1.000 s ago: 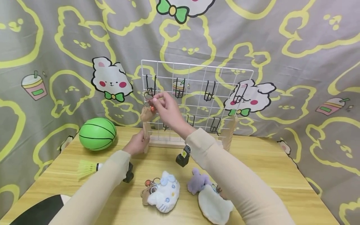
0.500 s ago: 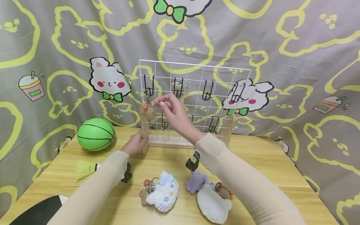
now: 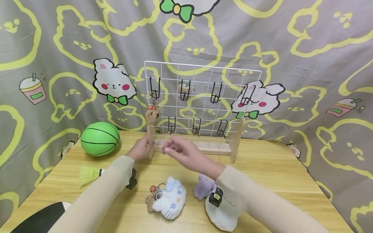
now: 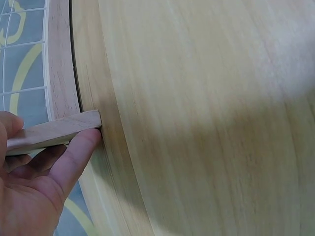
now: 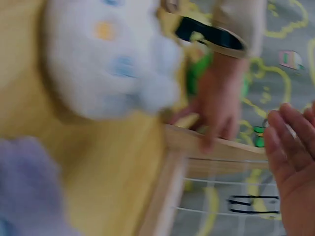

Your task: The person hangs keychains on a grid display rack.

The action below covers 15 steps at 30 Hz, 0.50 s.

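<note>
My left hand [image 3: 141, 149] grips the left wooden post [image 4: 54, 130] of a white wire grid rack [image 3: 215, 149], thumb and fingers on either side of it near the table. A brown plush keychain [image 3: 152, 116] with an orange bell hangs from the top-left black hook [image 3: 155, 92]. My right hand [image 3: 186, 154] is in the air before the rack's base, fingers loosely bent and holding nothing; the right wrist view also shows its fingers [image 5: 288, 142] bare. Below it lie a white cat plush [image 3: 172, 201], a brown plush [image 3: 150, 202], a purple plush [image 3: 203, 187] and a pale plush [image 3: 220, 215].
Several other black hooks [image 3: 215, 97] hang on the grid in two rows. To the left are a green ball [image 3: 100, 139] and a yellow shuttlecock [image 3: 88, 174]. A black rounded object [image 3: 38, 220] lies at the front left. A patterned curtain [image 3: 306, 42] stands behind the table.
My right hand has let go of the brown plush keychain, which now hangs on the top-left hook, and has come down and back from the grid. The left hand keeps its grip on the post.
</note>
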Tool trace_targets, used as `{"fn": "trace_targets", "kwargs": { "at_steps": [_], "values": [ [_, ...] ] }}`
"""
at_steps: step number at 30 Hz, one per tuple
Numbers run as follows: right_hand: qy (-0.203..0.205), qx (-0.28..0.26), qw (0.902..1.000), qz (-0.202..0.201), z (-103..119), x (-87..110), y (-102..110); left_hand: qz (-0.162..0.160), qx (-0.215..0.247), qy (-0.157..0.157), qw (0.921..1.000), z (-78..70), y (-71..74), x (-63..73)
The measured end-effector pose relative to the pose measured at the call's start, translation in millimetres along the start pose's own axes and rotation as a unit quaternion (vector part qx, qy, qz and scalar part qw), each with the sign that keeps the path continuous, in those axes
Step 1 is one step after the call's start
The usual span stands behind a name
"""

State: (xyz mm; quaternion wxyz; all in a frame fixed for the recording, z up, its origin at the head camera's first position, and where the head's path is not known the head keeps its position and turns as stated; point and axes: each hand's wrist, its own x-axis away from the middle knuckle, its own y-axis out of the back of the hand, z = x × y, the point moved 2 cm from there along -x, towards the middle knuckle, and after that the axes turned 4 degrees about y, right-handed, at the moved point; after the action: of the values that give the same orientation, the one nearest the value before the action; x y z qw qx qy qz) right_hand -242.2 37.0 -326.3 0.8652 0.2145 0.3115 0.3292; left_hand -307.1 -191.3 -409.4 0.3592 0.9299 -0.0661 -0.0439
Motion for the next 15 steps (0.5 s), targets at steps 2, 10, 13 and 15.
{"fn": "trace_targets", "kwargs": {
  "at_steps": [2,10,13,15],
  "values": [
    [-0.017,0.017,0.9988,0.044,-6.3,8.3,-9.8,-0.006,-0.005,-0.006,0.9999,-1.7,0.9,-0.6],
    [-0.075,0.089,0.969,0.218,-26.3,30.2,-50.6,0.004,-0.022,0.016,0.9996,1.0,-1.6,4.4],
    [-0.094,0.123,0.9552,0.252,-27.3,34.3,-59.7,0.001,-0.027,0.009,0.9996,0.6,-1.6,4.5],
    [-0.105,0.144,0.9476,0.265,-26.3,35.7,-62.9,0.0,-0.021,0.007,0.9997,-0.8,-0.9,2.9]
  ]
}}
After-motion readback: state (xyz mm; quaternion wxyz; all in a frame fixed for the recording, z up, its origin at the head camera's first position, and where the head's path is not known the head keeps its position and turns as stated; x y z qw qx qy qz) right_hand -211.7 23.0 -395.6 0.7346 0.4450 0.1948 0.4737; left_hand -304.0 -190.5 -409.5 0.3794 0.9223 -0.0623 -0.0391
